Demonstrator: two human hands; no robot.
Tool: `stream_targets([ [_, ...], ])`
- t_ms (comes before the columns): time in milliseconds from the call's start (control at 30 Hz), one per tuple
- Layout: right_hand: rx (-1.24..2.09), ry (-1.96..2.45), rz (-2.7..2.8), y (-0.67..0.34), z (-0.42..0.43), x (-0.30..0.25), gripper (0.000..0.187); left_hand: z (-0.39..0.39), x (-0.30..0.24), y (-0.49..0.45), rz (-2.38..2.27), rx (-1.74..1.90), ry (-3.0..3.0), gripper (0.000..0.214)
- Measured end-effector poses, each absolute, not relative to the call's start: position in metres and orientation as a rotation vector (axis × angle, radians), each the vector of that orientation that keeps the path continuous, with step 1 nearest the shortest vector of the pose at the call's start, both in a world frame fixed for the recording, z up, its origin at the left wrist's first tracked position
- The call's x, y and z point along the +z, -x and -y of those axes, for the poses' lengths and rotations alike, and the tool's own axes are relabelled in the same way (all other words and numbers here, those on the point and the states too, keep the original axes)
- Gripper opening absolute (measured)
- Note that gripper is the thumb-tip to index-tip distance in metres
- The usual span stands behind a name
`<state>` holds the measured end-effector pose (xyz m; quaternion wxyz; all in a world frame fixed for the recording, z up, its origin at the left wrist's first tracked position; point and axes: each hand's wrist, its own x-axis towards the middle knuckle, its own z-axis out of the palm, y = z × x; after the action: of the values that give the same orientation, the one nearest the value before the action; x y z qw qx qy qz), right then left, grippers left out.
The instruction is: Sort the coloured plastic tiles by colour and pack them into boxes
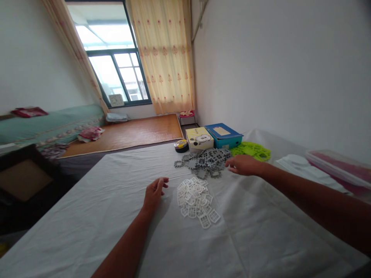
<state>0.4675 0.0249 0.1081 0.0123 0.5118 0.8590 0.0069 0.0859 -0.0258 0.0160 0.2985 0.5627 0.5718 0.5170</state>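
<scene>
My left hand (155, 194) hovers or rests just left of a heap of small white plastic lattice pieces (193, 197); its fingers are loosely bent and apart, with nothing seen in them. At the right edge of a pile of grey plastic pieces with toothed edges (207, 160) is my right hand (242, 165). Its fingers point toward the pile, slightly bent and apart, and I see no piece in them. Whether the fingertips touch the pile I cannot tell. Lime-green plastic pieces (255, 150) lie just behind my right hand.
Behind the grey pile stand a yellow cartoon box (199, 139), a blue box (224, 135) and a round black-and-yellow container (181, 146). White items (307, 172) and a clear-lidded plastic box (339, 166) lie right. A white cloth (116, 193) covers the table beside the wall.
</scene>
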Motion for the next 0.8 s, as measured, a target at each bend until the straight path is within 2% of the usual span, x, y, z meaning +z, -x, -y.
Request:
stream_targets([
  [300, 0.14, -1.655, -2.577, -0.457, -0.092, 0.094, 0.027, 0.023, 0.013, -0.084, -1.453, 1.384, -1.547, 0.045],
  [567, 0.583, -2.273, -2.54, -0.506, -0.164, 0.098, 0.034, 0.023, 0.011, -0.082, -1.484, 1.342, -1.56, 0.043],
  [800, 0.597, -1.991, -2.507, -0.541, -0.21, 0.084, 0.038, 0.024, 0.015, -0.082, -1.499, 1.342, -1.533, 0.043],
])
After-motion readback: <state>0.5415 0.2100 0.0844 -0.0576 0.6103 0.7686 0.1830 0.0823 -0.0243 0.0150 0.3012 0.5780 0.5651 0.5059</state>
